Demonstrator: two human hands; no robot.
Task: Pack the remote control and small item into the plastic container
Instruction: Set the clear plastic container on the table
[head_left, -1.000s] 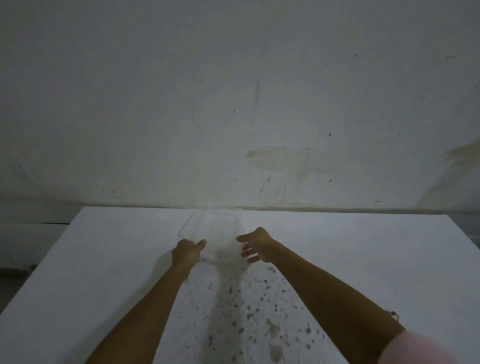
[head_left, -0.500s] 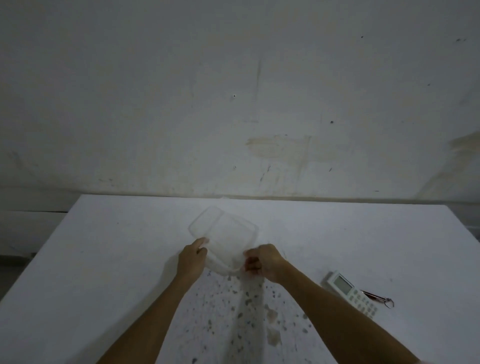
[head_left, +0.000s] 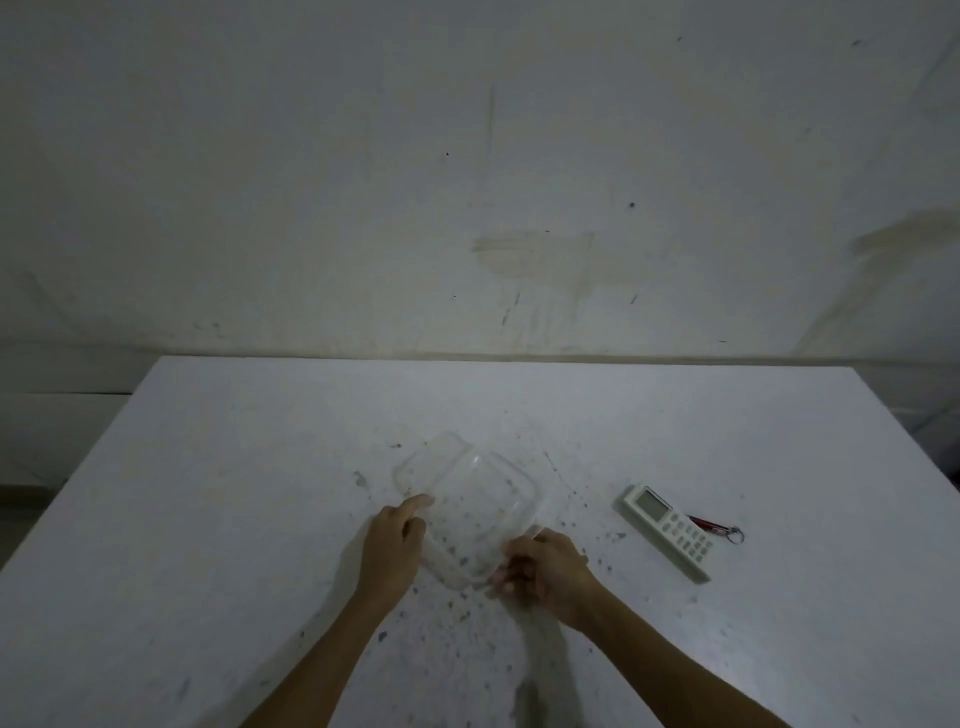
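Gripping: both bare hands hold 1 clear rectangular plastic container (head_left: 470, 512) at its near end, over the white speckled table (head_left: 208, 519).
Left hand (head_left: 392, 551): placed on the container's left edge; thumb (head_left: 415, 504) stretched forward along the rim, the other fingers curled under or behind the wall, mostly hidden.
Right hand (head_left: 545, 574): closed around the container's near right corner; fingers (head_left: 511, 574) folded tightly together on the plastic, knuckles toward the camera.
Container: tilted diagonally, far end pointing up and left; a second clear layer shows at that far end, whether lid or base I cannot tell. Nothing visible inside it.
Remote: 1 white slim rectangular remote control (head_left: 666, 530) with a grey screen lies flat on the table, well to the right of the right hand, untouched.
Small item: 1 red thin object with a metal ring (head_left: 714, 527) lies just beside the remote's right side; whether they touch I cannot tell.
Backdrop: a stained pale wall (head_left: 467, 182) rises behind the table's far edge.
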